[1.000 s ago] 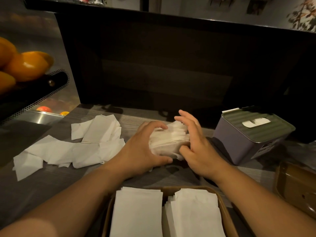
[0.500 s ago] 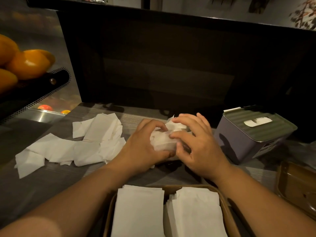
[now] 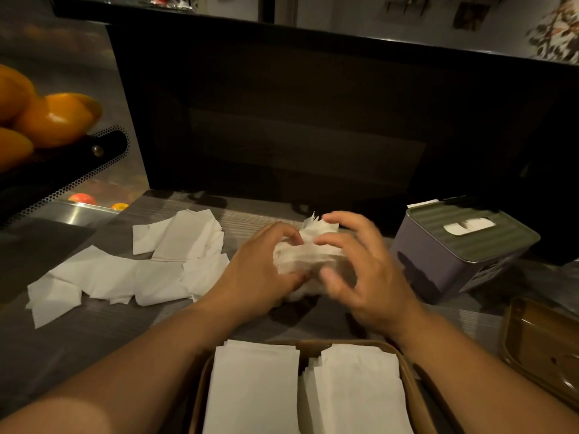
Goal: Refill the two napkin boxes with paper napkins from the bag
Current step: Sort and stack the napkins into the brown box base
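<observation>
Open brown napkin box (image 3: 407, 374), 6 o'clock, nearest: two white napkin stacks (image 3: 257, 393) side by side inside, flat and squared.
Brown lid (image 3: 542, 346), 4 o'clock, lying on the counter (image 3: 103, 327).
Left hand (image 3: 260, 270), centre: fingers curled round a wad of white napkins (image 3: 300, 258), crumpled, edges fanned ragged at the top.
Right hand (image 3: 363, 270), just right of the wad: fingers spread and curved over it, blurred; grip cannot be told.
Loose napkins (image 3: 131, 270), 9 o'clock: a scattered heap of overlapping sheets, count unclear.
Closed grey napkin box (image 3: 451, 255), 2 o'clock: one, ribbed lid, one napkin showing in its slot.
Oranges (image 3: 53, 120), 10 o'clock, farthest: about four.
</observation>
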The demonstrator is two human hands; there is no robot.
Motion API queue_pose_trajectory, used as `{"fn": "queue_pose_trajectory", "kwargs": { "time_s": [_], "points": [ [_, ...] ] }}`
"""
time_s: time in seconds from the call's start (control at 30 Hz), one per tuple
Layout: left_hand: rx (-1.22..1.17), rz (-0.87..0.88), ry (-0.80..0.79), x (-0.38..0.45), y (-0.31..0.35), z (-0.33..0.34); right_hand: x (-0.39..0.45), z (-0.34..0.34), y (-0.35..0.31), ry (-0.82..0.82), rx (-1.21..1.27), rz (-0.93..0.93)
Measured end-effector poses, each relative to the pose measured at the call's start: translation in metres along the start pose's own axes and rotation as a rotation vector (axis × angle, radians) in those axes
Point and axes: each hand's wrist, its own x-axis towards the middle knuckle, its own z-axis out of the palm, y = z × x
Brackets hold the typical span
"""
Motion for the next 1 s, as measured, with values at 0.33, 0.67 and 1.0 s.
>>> {"fn": "queue_pose_trajectory", "kwargs": {
  "time_s": [0.33, 0.67, 1.0],
  "points": [
    [-0.176, 0.031, -0.149, -0.001, 0.002, -0.006, 0.006, -0.002, 0.012, -0.319, 0.582, 0.479],
    [-0.147, -0.018, -0.046, 0.002, -0.002, -0.008, 0.009, -0.004, 0.018, -0.280, 0.742, 0.580],
    [-0.001, 0.030, -0.120, 0.000, 0.001, -0.001, 0.006, -0.005, 0.016, -0.390, 0.815, 0.554]
  ]
}}
